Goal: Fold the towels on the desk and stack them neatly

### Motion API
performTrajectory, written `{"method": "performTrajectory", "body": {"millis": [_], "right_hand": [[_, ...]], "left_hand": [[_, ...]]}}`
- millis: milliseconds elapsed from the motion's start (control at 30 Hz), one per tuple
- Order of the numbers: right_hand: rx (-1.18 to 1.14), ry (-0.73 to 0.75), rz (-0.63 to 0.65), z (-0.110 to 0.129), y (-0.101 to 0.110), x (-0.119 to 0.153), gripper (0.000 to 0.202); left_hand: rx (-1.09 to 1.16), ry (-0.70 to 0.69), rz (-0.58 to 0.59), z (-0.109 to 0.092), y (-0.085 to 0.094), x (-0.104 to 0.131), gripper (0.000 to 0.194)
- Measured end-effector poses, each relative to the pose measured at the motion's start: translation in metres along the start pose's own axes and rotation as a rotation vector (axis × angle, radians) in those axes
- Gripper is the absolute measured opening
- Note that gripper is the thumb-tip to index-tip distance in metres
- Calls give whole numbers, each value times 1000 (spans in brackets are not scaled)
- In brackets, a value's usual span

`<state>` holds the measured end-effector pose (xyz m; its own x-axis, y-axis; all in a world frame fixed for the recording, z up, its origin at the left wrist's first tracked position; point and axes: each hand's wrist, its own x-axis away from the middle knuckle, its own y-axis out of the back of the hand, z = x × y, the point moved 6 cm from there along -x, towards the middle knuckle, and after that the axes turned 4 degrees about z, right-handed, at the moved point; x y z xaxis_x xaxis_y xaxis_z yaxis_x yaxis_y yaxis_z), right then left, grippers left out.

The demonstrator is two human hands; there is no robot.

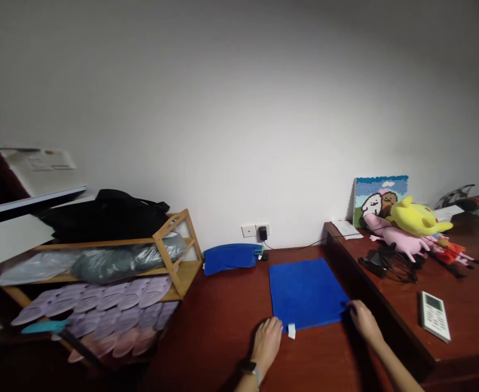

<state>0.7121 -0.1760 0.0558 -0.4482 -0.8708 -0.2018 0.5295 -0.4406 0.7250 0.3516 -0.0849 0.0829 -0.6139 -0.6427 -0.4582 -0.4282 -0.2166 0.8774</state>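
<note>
A flat blue cloth (308, 294) with a small white tag on its near edge lies spread on a reddish-brown wooden table (210, 326). At its near left corner, my left hand (267, 338) has its fingers curled together on the fabric; a watch is on that wrist. My right hand (362, 320) pinches the near right corner. The fingertips of both hands are partly hidden. Behind and to the left, a folded blue cloth bundle (231, 258) rests against the wall.
A raised wooden top on the right bears a white remote (434, 317), plush toys (414, 218), a black cable (390, 264) and a dog picture (380, 196). On the left stands a wooden rack (188, 272) with slippers (116, 294) and a black bag (108, 218). A black plug (262, 233) sits in the wall socket.
</note>
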Motion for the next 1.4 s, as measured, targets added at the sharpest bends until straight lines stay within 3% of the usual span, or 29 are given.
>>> {"method": "performTrajectory", "body": {"millis": [133,300,400,533,633,733,833,933,1033,1100,1400], "right_hand": [[14,-8,27,-25,-28,18,32],[118,66,70,-20,-27,15,37],[309,25,135,-14,-23,11,37],[540,-26,108,20,-28,7,41],[478,-25,179,61,-62,6,48],[421,-94,320,86,-108,10,60],[478,-142,339,89,-140,13,70],[536,-132,268,81,-152,10,69],[526,-141,253,72,-156,-1,69],[521,-180,261,67,-157,-15,69],[520,-250,293,55,-166,-93,72]], "left_hand": [[-49,-10,5,-2,-25,22,27],[37,-8,50,1,-26,22,8],[25,-3,55,1,-28,21,8],[32,-20,30,-2,-26,19,14],[87,-17,33,8,-20,22,15],[72,53,-5,51,-9,36,20],[-44,166,-87,130,11,68,27],[-138,327,-101,215,33,107,36],[-196,471,-89,267,49,137,44],[-210,507,-72,278,52,144,47],[-147,545,-64,279,46,145,48]]}}
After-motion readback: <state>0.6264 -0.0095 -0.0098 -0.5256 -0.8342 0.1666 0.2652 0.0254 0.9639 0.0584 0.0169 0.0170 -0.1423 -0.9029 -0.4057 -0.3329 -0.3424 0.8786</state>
